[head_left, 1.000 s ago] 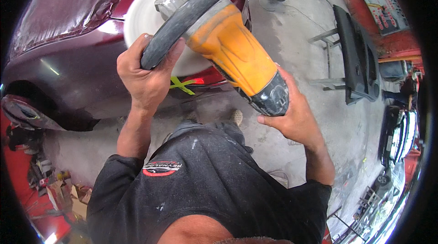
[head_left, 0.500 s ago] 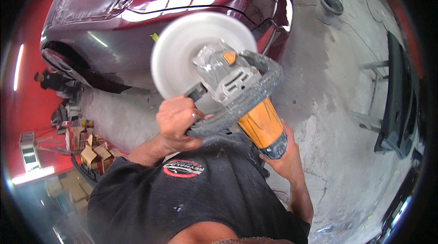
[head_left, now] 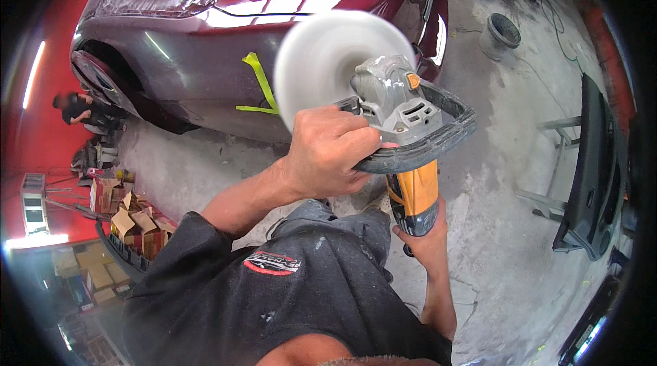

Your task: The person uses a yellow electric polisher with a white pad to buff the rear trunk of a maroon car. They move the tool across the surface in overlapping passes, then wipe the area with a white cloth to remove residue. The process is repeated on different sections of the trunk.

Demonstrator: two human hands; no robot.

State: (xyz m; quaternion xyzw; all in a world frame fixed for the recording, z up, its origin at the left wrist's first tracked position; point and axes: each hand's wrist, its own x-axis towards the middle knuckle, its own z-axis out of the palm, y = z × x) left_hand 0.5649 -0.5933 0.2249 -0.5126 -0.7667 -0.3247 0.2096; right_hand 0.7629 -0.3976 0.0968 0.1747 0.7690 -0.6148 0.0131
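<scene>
Orange polisher, one: held before the maroon car, its white pad overlapping the side above the lower edge; contact unclear, pad blurred. Your left hand — closed round the dark loop handle. Your right hand — wrapped round the black rear end. Hazards: leftward drift could snag the green tape strips; a tilted pad could burn paint.

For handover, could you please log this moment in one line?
left hand: gripping black handle; right hand: holding polisher by rear end; white pad: motion-blurred; maroon car: beyond pad
</scene>
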